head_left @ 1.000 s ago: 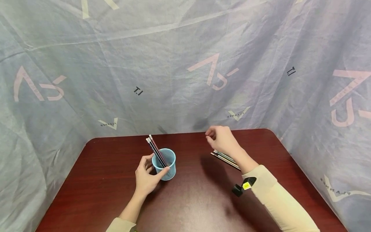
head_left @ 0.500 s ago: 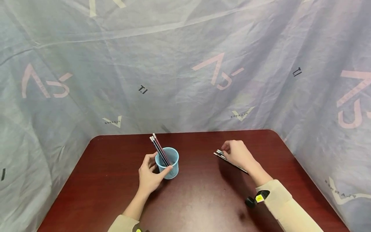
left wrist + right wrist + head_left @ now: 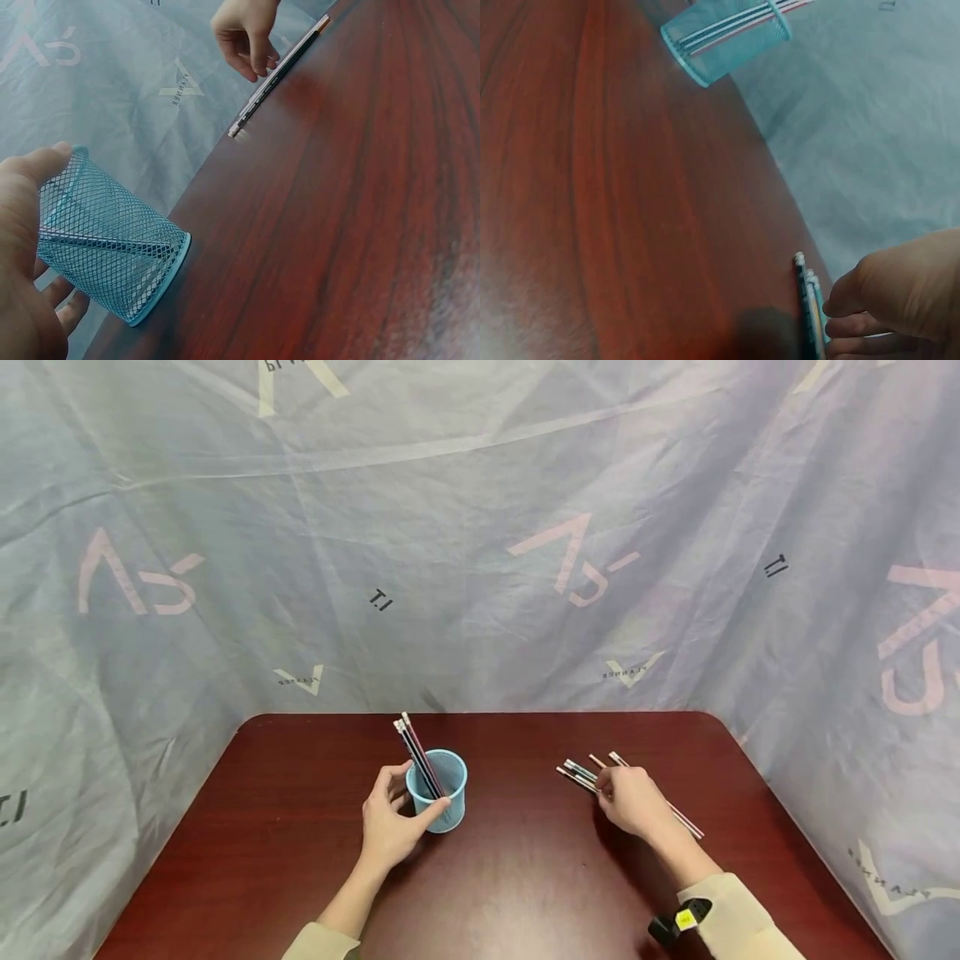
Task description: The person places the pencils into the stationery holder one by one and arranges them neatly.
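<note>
My left hand [image 3: 390, 822] grips a light blue mesh pencil cup [image 3: 453, 812], thumb near its front and fingers round its left side. Several striped pencils [image 3: 417, 758] lean left inside it, their white eraser ends up. The left wrist view shows the cup [image 3: 112, 240] with its base at the tabletop. To the right, my right hand [image 3: 636, 802] is low over several loose pencils [image 3: 577, 775], fingers loosely bent and fingertips right beside them. In the right wrist view the thumb and fingers are next to the pencils [image 3: 807, 304], which lie flat.
The dark red wooden table [image 3: 495, 877] has a far edge close to a grey printed cloth [image 3: 465, 610], which also hangs at both sides. A pencil [image 3: 686, 821] lies beyond the right forearm, slanting toward the right. A dark wrist camera [image 3: 675, 922] sits at the right sleeve.
My right hand has come down and rightward to the loose pencils, and more of them show around it. The left hand keeps its grip on the cup; the head view has shifted slightly.
</note>
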`<state>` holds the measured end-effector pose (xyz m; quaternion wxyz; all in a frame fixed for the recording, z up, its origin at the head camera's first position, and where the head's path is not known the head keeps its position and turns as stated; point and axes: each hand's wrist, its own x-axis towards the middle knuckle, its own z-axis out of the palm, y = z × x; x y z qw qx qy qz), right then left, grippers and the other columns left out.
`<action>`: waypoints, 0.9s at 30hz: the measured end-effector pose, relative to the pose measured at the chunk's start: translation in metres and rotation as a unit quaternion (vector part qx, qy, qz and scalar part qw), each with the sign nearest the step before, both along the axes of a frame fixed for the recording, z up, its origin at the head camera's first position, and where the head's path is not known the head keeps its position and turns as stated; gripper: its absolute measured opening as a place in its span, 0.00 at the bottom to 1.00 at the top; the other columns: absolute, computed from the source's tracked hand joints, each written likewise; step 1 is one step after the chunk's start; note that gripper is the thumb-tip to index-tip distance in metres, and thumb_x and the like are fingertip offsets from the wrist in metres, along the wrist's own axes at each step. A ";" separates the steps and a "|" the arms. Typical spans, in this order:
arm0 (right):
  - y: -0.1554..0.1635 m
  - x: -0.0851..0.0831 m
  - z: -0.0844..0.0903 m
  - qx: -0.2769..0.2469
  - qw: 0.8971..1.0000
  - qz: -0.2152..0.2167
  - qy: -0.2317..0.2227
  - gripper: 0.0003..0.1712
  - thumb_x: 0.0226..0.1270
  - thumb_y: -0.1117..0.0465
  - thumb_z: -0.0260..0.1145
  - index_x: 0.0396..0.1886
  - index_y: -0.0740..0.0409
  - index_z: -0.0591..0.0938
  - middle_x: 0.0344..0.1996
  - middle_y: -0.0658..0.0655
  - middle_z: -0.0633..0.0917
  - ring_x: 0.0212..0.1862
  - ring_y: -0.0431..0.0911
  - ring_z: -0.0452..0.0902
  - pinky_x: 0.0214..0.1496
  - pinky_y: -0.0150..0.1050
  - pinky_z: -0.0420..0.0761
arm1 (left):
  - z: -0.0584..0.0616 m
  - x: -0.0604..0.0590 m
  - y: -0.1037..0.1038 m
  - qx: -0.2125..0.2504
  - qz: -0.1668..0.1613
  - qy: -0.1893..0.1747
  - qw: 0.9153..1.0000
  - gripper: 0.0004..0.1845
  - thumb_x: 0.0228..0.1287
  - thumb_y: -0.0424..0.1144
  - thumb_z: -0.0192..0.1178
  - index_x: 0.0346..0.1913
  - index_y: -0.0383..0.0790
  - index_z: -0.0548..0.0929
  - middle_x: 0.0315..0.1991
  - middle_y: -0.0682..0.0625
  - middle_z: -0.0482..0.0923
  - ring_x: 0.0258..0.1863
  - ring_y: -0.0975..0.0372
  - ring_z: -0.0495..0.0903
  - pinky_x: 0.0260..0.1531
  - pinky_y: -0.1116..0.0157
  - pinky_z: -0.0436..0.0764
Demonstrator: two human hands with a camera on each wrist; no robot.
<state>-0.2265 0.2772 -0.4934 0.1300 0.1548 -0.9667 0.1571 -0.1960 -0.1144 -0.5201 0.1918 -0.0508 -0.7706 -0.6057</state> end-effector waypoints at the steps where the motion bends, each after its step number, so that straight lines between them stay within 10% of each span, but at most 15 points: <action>1: 0.001 0.001 -0.002 -0.001 1.000 -0.002 -0.002 0.03 0.55 0.69 0.74 0.28 0.59 0.87 0.23 0.50 0.88 0.28 0.43 0.83 0.32 0.42 0.85 | 0.000 0.000 0.000 0.000 -0.001 -0.001 1.000 0.38 0.48 0.38 0.87 0.62 0.38 0.80 0.63 0.44 0.85 0.59 0.51 0.87 0.59 0.53 0.88; 27: 0.021 0.011 -0.010 0.011 0.999 -0.028 -0.037 0.02 0.59 0.70 0.75 0.30 0.61 0.89 0.23 0.51 0.89 0.27 0.46 0.85 0.30 0.47 0.86 | 0.005 -0.003 0.017 0.005 -0.015 -0.008 1.000 0.39 0.47 0.40 0.88 0.62 0.42 0.79 0.62 0.45 0.85 0.59 0.53 0.87 0.61 0.50 0.87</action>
